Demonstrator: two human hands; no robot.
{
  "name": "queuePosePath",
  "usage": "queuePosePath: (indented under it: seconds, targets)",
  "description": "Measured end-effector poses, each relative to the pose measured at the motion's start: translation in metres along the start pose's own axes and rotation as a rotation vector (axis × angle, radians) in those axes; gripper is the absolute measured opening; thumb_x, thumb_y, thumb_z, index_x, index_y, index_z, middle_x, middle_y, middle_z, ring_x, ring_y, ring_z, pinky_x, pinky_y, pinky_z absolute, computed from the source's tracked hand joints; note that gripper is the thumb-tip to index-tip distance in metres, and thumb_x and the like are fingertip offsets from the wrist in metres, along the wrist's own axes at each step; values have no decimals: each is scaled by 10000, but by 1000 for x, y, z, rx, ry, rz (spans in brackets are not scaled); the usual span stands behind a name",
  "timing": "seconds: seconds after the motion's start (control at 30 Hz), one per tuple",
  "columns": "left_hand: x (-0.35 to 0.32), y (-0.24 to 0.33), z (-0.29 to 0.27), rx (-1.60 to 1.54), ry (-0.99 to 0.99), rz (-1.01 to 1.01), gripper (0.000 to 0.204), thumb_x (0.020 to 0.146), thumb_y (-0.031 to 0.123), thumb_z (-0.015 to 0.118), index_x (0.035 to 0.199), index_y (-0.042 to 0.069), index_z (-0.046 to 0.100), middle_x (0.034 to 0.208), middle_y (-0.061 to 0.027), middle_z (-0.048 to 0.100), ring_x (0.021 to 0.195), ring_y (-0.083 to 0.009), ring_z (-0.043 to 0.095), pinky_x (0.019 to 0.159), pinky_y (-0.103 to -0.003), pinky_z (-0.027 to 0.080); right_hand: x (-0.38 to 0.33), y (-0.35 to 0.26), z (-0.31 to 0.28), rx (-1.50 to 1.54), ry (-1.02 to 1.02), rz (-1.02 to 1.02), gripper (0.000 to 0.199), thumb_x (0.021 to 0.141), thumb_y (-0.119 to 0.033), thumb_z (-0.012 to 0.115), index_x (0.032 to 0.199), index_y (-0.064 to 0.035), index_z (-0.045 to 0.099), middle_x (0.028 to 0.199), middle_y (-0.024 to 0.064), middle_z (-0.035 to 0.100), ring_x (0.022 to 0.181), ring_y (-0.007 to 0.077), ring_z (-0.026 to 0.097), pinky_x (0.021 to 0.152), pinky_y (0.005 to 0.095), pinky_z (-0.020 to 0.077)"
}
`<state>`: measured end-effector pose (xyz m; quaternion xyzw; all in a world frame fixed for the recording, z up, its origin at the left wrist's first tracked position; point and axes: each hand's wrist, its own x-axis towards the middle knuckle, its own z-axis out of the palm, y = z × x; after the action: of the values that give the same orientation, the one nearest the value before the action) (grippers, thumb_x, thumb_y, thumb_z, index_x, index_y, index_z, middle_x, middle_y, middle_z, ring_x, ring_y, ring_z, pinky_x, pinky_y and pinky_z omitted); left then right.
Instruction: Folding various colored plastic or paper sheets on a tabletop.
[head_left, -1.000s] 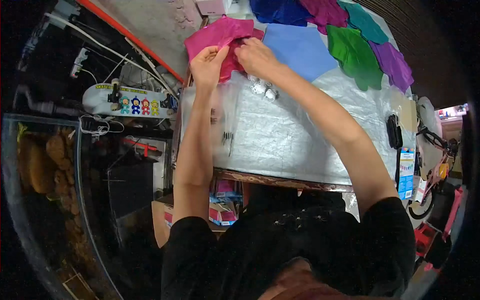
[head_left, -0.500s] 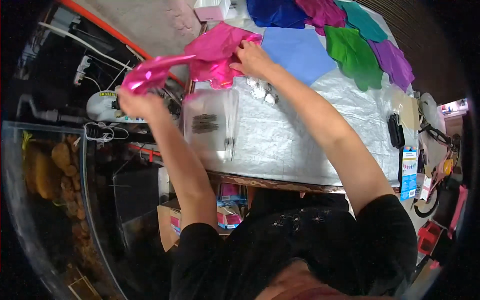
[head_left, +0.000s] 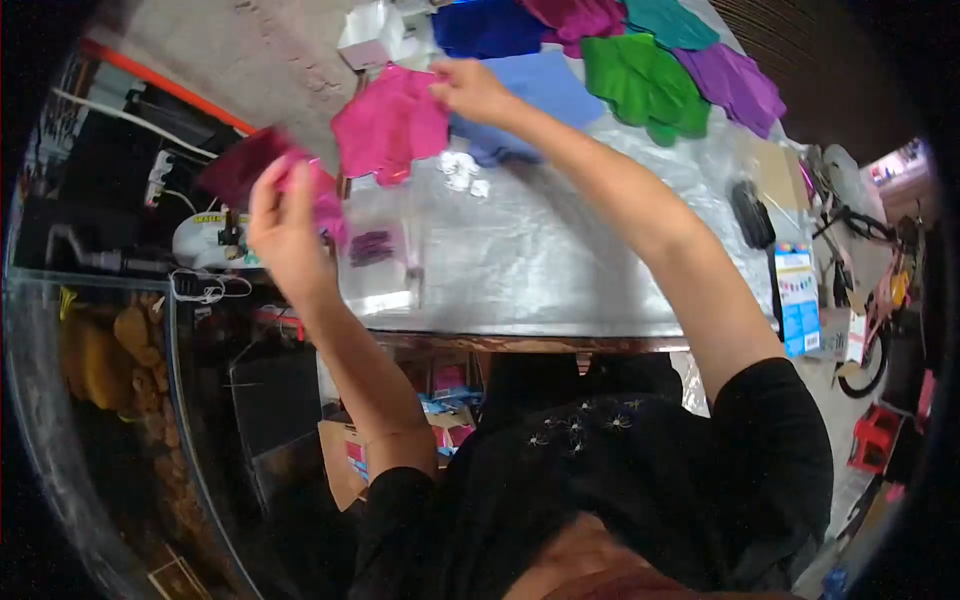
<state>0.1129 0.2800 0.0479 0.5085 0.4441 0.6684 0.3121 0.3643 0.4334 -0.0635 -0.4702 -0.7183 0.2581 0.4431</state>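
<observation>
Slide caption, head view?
Left hand holds a shiny magenta foil piece; right hand at the edge of flat pink foil on silver sheeting.

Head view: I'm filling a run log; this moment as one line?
left hand: holds pink foil; right hand: at pink sheet's edge; blue sheet: right of pink sheet

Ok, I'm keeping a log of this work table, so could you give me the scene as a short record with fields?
Left grip: closed on a shiny pink sheet, left of the table
Right grip: at the right edge of the flat pink sheet; contact unclear
Right of flat pink sheet: light blue sheet
Far side: dark blue sheet, magenta sheet, teal sheet
Farther right: green sheet, purple sheet
Near left edge: clear plastic bag
Surface: silvery cover
</observation>
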Motion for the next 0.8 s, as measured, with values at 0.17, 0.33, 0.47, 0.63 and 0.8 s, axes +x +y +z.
queuePosePath:
  seconds: [0.17,0.33,0.47,0.63,0.8]
  targets:
    - [-72,-3,98,425,-909,439,201,860,34,686,1051,85,718,1057,-67,726,987,-210,692,904,-393,522,-97,-35,-148,-94,451,-63,279,935,-93,627,1200,-31,688,1053,133,738,932,225,702,843,335,547]
    - [-145,-44,135,393,-1337,773,161,889,31,646,984,135,725,1163,24,730,1306,-209,558,1182,-482,281,-235,-105,-243,-459,495,-165,313,967,-58,585,1270,-46,662,1183,128,715,1074,215,679,950,337,513]
    - [-153,-62,131,393,-1492,806,188,907,37,626,1012,162,719,1296,52,687,1427,-249,455,1251,-508,174,-312,-93,-235,-619,195,-142,333,989,-68,569,1315,-75,636,1322,124,655,1245,273,602,1091,391,427]
    - [-145,-44,99,589,-1395,699,211,882,-16,623,999,127,724,1307,15,689,1464,-302,403,1252,-474,209,-352,-65,-192,-709,-144,-18,421,986,-122,590,1407,-117,570,1498,108,515,1427,318,424,1204,480,273]
    - [-145,95,78,128,-1344,216,258,766,110,727,1019,79,770,1100,-140,739,1038,-318,703,923,-424,563,-366,-43,-187,-751,-215,112,481,982,-153,593,1458,-142,527,1561,98,445,1478,315,352,1228,503,221]
